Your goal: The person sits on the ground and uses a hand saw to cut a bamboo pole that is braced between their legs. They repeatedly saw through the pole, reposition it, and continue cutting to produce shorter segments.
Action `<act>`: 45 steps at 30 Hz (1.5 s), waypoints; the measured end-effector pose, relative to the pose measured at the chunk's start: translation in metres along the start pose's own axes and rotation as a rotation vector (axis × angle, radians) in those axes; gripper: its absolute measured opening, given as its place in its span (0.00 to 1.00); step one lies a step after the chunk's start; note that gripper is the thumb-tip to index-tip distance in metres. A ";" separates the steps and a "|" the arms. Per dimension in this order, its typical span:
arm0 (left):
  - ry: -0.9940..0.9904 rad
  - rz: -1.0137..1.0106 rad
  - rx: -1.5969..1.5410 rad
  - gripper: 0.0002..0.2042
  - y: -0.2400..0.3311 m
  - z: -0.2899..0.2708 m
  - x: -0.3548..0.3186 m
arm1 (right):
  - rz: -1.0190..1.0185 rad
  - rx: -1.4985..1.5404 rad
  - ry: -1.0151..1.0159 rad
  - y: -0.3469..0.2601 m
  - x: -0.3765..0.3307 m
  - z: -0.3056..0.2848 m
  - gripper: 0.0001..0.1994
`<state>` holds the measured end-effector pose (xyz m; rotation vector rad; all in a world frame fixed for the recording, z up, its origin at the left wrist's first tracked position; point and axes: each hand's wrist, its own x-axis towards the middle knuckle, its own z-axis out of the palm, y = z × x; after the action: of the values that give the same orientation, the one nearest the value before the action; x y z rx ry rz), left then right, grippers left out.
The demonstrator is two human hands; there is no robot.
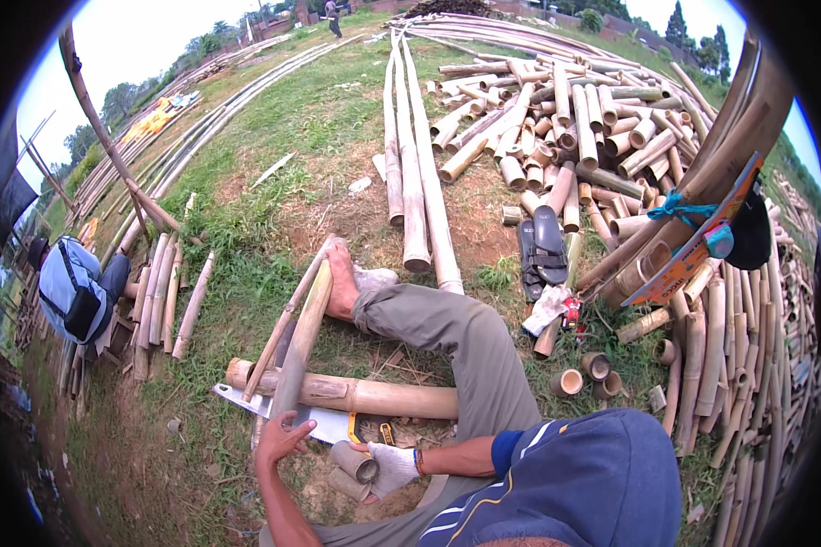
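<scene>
My bare left hand point(281, 441) has its fingers spread beside the lower end of a slanting bamboo pole point(303, 342). I cannot tell whether it touches the pole. In a white knitted glove, my right hand point(392, 469) grips short cut bamboo pieces point(354, 462), its thumb on the upper one and a finger showing below the lower one. A handsaw point(328, 427) with a yellow and black handle lies just beyond both hands, its blade partly covered by the pole. Behind it a thick bamboo log point(383, 398) lies crosswise, the slanting pole resting over it. My bare foot point(341, 278) is at the pole's far end.
A big heap of cut bamboo point(566, 118) stands at the far right, with more stacked lengths point(730, 346) nearer. Black sandals point(544, 246) and short bamboo rings point(597, 367) lie right of my knee. Long poles point(415, 173) stretch ahead. Another person point(77, 287) sits at the left.
</scene>
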<state>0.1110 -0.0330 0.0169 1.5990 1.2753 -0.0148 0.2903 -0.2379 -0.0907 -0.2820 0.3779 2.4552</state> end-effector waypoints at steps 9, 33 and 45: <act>0.426 0.178 -0.120 0.30 -0.030 -0.042 -0.018 | -0.472 -0.179 -0.278 -0.112 -0.113 0.165 0.38; 0.622 0.475 0.318 0.32 -0.007 -0.011 0.022 | -0.537 -2.342 1.522 -0.266 -0.224 0.045 0.32; 0.612 0.203 0.543 0.45 -0.013 0.022 0.090 | -0.622 -2.390 1.363 -0.277 -0.228 0.042 0.28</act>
<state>0.1527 0.0134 -0.0526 2.3100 1.6533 0.2987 0.6345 -0.1407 -0.0404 -2.2424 -1.8661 0.4418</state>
